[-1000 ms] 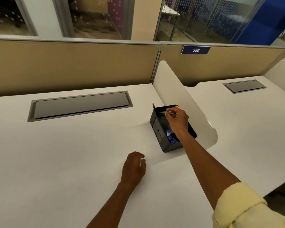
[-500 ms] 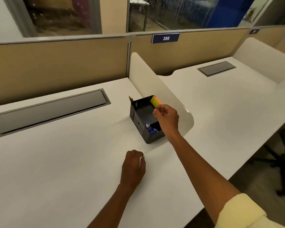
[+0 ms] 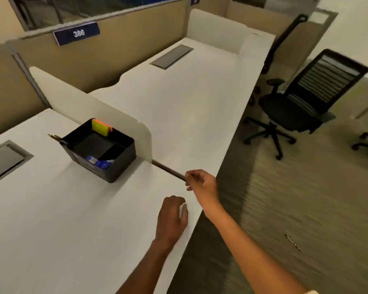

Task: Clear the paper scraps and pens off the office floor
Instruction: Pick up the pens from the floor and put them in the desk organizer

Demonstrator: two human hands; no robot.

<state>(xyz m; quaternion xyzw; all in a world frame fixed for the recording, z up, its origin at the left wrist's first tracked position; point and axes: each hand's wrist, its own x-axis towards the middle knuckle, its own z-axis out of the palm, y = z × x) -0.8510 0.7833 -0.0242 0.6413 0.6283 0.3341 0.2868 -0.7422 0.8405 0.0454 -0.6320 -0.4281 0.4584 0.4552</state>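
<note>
A dark blue sign [image 3: 77, 33] fixed to the top edge of the tan partition [image 3: 106, 54] carries white digits, blurred, that read roughly as 386 or 366; the middle digit cannot be told for sure. A second, smaller blue sign [image 3: 195, 0] sits farther along the same partition, but whatever stands on it is too small and smeared to read. No other writing, brand or number can be made out.
</note>
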